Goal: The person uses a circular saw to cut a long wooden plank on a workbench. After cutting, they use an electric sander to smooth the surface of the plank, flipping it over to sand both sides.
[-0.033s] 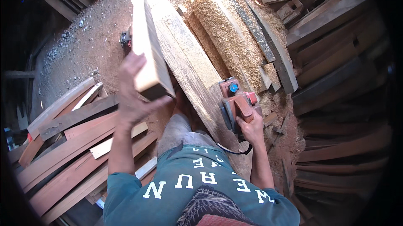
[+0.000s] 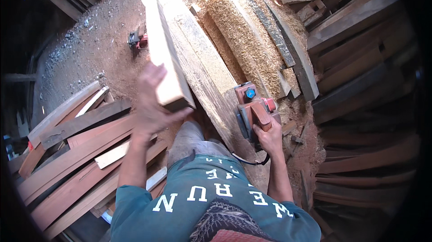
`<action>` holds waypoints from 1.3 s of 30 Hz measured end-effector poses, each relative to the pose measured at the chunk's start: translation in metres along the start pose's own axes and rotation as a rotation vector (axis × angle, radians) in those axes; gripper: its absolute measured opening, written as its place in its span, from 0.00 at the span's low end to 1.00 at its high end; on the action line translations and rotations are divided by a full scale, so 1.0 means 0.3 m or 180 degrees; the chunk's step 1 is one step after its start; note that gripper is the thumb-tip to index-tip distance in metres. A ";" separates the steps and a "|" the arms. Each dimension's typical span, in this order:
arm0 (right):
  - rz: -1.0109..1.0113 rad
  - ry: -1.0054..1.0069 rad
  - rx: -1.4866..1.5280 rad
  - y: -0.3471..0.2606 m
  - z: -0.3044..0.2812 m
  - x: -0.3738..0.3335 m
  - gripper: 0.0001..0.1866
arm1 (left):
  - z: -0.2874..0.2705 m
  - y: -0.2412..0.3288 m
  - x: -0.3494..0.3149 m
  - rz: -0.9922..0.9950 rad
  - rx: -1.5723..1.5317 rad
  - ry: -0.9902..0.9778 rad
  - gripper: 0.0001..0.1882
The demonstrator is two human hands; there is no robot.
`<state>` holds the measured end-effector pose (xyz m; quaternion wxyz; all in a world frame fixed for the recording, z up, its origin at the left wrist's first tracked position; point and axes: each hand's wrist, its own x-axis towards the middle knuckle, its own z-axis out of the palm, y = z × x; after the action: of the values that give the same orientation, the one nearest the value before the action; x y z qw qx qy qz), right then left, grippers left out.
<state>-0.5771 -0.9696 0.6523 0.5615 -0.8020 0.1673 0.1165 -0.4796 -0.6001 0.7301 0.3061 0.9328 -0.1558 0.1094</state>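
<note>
My right hand [image 2: 270,136] is wrapped around the handle of an electric hand planer [image 2: 253,107], which rests on the near part of a long wide timber [image 2: 198,62]. A dark cord curves from behind the planer. Along the left side of that timber lies a pale squared beam [image 2: 164,57], its near end tilted toward me. My left hand [image 2: 153,100] is beside the beam's near end, fingers and thumb spread, slightly blurred. Whether its palm touches the beam I cannot tell.
Wood shavings [image 2: 238,35] heap over boards right of the timber. Stacked planks [image 2: 81,152] lie at the left, and dark timbers [image 2: 360,80] fill the right side. A small red-and-black tool [image 2: 137,39] lies on the dusty ground [image 2: 108,26].
My left hand and the near end of the pale beam have shifted to the right, toward the wide timber. The planer and my right hand stay put.
</note>
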 end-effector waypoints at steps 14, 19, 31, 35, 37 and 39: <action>-0.0121 -0.0491 -0.0508 0.003 0.248 0.006 0.12 | 0.567 -0.211 -0.377 -0.1019 0.0194 -0.1233 0.59; -0.0230 -0.0469 -0.0475 -0.049 0.363 0.060 0.12 | 0.527 -0.397 -0.543 -0.2026 0.0080 -0.1571 0.44; -0.0636 -0.0603 -0.0638 -0.506 0.857 0.926 0.12 | 0.490 -0.811 -0.447 -0.2759 -0.0564 -0.2011 0.38; -0.0631 -0.0795 -0.0897 -0.750 1.046 1.213 0.10 | 0.466 -0.926 -0.397 -0.3128 -0.0802 -0.1945 0.36; -0.0906 -0.0730 -0.1136 -0.819 1.134 1.359 0.10 | 0.463 -0.974 -0.388 -0.3226 -0.0895 -0.1901 0.36; -0.1235 -0.0679 -0.0930 -0.913 1.247 1.495 0.14 | 0.487 -1.023 -0.421 -0.3277 -0.0926 -0.1833 0.35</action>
<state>-0.0562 -0.5940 0.5923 0.4660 -0.8748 -0.0684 0.1134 -0.4712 -0.4257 0.4123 0.3896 0.8290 0.2255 -0.3319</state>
